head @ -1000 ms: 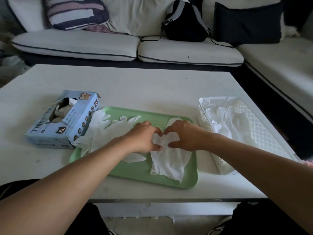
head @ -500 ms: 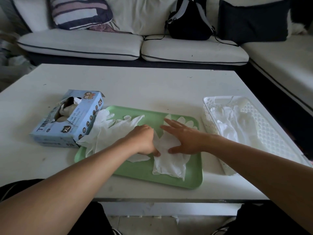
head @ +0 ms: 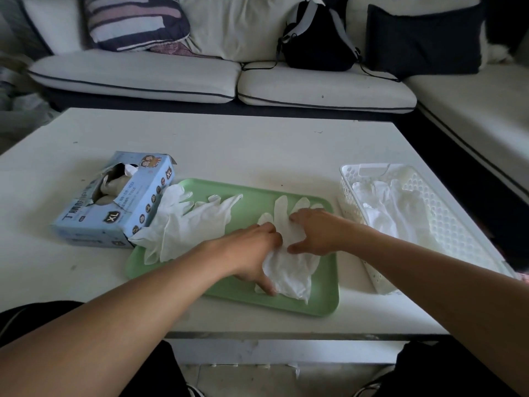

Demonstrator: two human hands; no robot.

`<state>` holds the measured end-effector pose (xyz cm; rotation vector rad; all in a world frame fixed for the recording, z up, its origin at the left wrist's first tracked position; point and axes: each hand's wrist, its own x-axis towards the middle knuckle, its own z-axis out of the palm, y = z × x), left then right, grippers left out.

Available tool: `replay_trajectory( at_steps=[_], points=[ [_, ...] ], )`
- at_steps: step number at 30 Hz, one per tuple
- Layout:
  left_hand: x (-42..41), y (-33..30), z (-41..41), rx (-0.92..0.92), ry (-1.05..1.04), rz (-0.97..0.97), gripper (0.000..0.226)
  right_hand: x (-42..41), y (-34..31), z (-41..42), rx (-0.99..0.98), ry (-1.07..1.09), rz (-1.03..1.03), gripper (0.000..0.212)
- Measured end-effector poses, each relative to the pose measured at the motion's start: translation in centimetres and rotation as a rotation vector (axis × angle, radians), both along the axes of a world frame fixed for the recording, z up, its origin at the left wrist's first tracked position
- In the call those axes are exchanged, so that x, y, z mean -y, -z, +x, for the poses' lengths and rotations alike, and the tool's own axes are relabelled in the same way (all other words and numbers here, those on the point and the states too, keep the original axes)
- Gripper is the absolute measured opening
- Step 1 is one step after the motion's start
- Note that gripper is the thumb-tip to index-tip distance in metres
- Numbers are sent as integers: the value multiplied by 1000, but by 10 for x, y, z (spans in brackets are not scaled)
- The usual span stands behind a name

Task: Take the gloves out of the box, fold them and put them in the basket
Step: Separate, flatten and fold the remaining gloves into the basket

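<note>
One white glove (head: 289,270) lies flat on the right half of the green tray (head: 326,299), its fingers pointing away from me. My left hand (head: 252,253) grips the glove's left edge, fingers curled and thumb stretched down onto the cuff. My right hand (head: 315,230) pinches the glove's middle with bent fingers and thumb. More loose gloves (head: 189,224) lie in a heap on the tray's left end. The blue glove box (head: 114,204) stands left of the tray, torn open on top. Right of the tray, the white basket (head: 357,173) holds folded gloves (head: 392,216).
Everything stands on a white low table (head: 229,147), whose front edge is just below the tray. Beyond the table is a white sofa (head: 315,87) with a black backpack (head: 317,38) and cushions. The sofa's side section runs along the right.
My right hand, flat on the glove half a second ago, now has its fingers bent onto it. My left thumb has slid down toward the cuff. The glove's fingers show spread out.
</note>
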<state>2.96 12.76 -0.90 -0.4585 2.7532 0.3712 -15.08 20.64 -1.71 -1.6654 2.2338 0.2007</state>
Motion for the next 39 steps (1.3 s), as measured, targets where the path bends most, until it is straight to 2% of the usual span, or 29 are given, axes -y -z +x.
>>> replay_trajectory(
  at_steps=[4,7,8,10,13,15,17,19,21,26,29,31,35,39],
  points=[
    [13,-11,9,-120,-73,88,77,4,1,0,-34,-72,73,93],
    [43,-29,24,-239,-247,-27,74,9,-8,5,-92,-39,18,88],
    [54,-35,32,-220,-320,-95,76,11,-14,9,-125,-40,-46,81],
    [74,-42,50,-73,-436,-211,83,13,-26,22,-82,-63,-198,65],
    [88,-39,71,174,-482,-223,93,14,-36,55,199,-243,-281,49],
    [91,-32,77,242,-465,-194,103,15,-32,80,305,-404,-257,51],
    [92,-28,80,266,-433,-180,110,20,-19,101,227,-547,-239,58],
    [92,-26,82,252,-399,-178,113,29,-3,114,133,-578,-256,60],
    [94,-24,87,214,-412,-136,109,37,7,125,104,-508,-290,55],
    [105,-5,104,79,-473,-123,70,52,11,137,60,-328,-340,26],
    [107,-1,109,35,-451,-87,70,57,6,130,278,-206,-343,11],
    [110,-2,111,28,-429,-71,70,60,-3,118,434,-119,-375,11],
    [114,-3,116,0,-393,-49,55,63,-15,91,698,127,-375,8],
    [100,-2,106,-129,-486,24,54,56,-19,79,1056,342,-297,15]
  ],
)
